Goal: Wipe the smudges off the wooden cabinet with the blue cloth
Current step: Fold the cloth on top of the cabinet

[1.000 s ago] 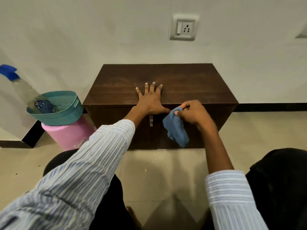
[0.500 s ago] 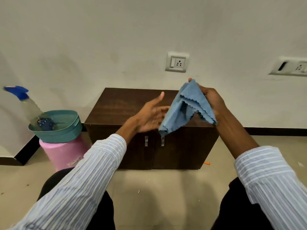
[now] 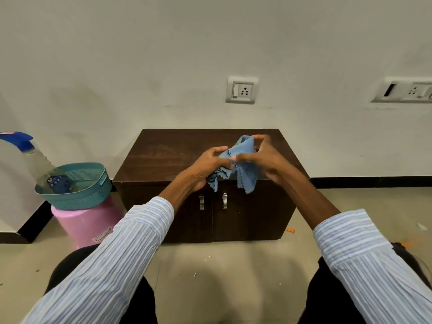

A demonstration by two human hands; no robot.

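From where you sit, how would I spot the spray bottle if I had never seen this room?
Find the dark wooden cabinet against the wall, then the pink stool left of it. The spray bottle leans in the teal basket on top, the only clear thing there, with a blue trigger head.

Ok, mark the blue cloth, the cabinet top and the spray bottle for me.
blue cloth (image 3: 245, 148): head view, upper fold between both hands.
cabinet top (image 3: 163, 150): head view, bare wood left of the hands.
spray bottle (image 3: 35, 160): head view, clear neck below the blue trigger.
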